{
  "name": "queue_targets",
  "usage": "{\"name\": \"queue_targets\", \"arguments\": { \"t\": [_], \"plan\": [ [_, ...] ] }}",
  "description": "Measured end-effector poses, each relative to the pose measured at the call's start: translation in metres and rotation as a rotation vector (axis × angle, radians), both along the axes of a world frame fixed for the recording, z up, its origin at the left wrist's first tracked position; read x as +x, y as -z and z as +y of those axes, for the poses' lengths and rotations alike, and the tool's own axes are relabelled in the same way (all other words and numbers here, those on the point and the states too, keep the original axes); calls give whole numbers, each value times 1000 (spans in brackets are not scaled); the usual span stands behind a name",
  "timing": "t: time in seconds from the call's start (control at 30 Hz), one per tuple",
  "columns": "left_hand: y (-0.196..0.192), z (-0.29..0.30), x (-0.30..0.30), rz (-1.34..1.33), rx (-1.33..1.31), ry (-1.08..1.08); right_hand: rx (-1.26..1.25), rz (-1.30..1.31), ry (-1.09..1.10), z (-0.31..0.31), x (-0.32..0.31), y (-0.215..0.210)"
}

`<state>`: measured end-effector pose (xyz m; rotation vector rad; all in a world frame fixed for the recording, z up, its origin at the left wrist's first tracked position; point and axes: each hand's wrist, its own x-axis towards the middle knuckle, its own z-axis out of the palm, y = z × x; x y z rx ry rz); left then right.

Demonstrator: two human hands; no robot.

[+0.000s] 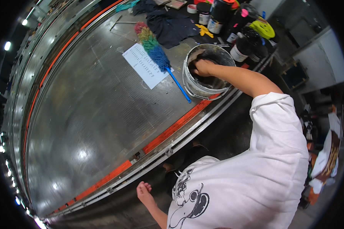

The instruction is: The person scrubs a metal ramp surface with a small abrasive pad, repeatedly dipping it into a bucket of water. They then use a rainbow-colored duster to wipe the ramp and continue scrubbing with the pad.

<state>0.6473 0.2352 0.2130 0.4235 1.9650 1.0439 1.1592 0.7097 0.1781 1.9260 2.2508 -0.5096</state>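
Note:
My right hand (204,68) reaches down inside a whitish, stained bucket (188,82) at the table's near edge. Its fingers are bent closed against dark, wet-looking material (214,59) in the bucket; what exactly they grip is hidden. My left hand (144,192) hangs low beside the table's rail, away from everything on top. Its fingers are curled in, and nothing shows in them. Left of the bucket lies a rainbow-coloured duster (156,53) with a blue handle, partly across a white printed sheet (141,66).
A long metal table (91,110) with orange strips (176,124) along its edge fills the left. Behind the bucket stand several dark ink jars (242,47). Dark cloth (172,28), a yellow glove (204,30) and a thin metal rod (116,23) lie at the far end.

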Motion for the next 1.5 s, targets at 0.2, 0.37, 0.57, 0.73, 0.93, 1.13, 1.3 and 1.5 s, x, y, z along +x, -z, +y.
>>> {"name": "queue_targets", "arguments": {
  "t": [0.2,0.37,0.57,0.73,0.93,1.13,1.3,1.5],
  "plan": [
    [-7,-29,81,-2,-43,-154,-68,103,-67,13,28,41],
    [-7,-64,108,53,-39,-154,-143,-41,-118,19,1,-30],
    [-10,-87,101,55,-38,-285,-150,432,-120,5,47,-78],
    [3,-96,95,22,51,-260,-16,630,130,-17,51,-97],
    [15,-83,95,9,112,-265,284,534,110,-20,59,-111],
    [14,-76,111,3,93,-188,262,458,75,-32,52,-99],
    [10,-95,120,6,59,-234,-424,649,23,-49,65,-125],
    [12,-100,131,-31,17,-267,-672,689,386,-51,56,-156]
  ]
}}
